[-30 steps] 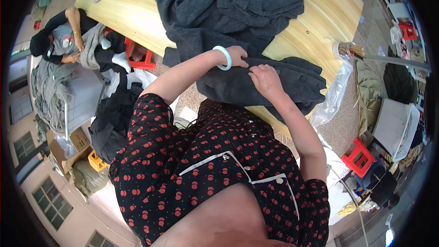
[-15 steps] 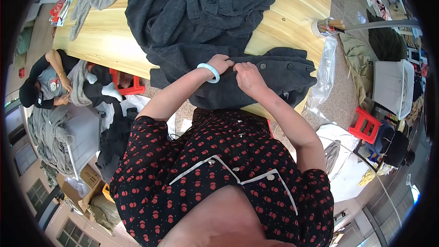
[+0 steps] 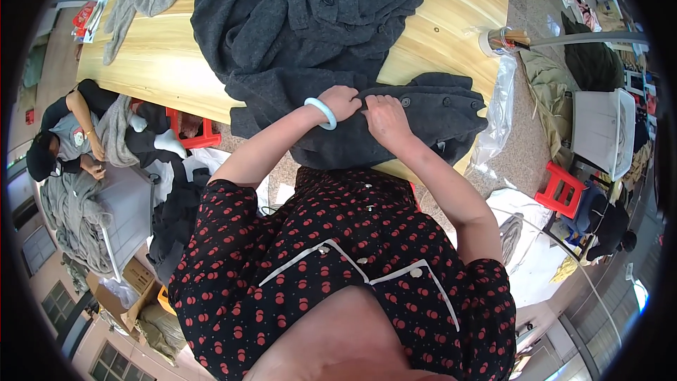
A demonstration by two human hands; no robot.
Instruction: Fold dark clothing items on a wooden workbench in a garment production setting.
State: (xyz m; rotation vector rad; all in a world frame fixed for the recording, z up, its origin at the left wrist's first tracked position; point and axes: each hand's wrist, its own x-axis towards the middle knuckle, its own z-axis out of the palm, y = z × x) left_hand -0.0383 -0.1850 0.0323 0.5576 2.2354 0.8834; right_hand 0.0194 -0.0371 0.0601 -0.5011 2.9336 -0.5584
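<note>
At frame centre, the left hand (image 3: pixel 342 102) and right hand (image 3: pixel 383 114) both pinch the dark coat (image 3: pixel 423 123) on the table (image 3: pixel 155 63).

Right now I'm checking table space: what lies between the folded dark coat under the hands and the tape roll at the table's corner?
Bare wood tabletop lies between coat and tape roll, as the head view shows.
</note>
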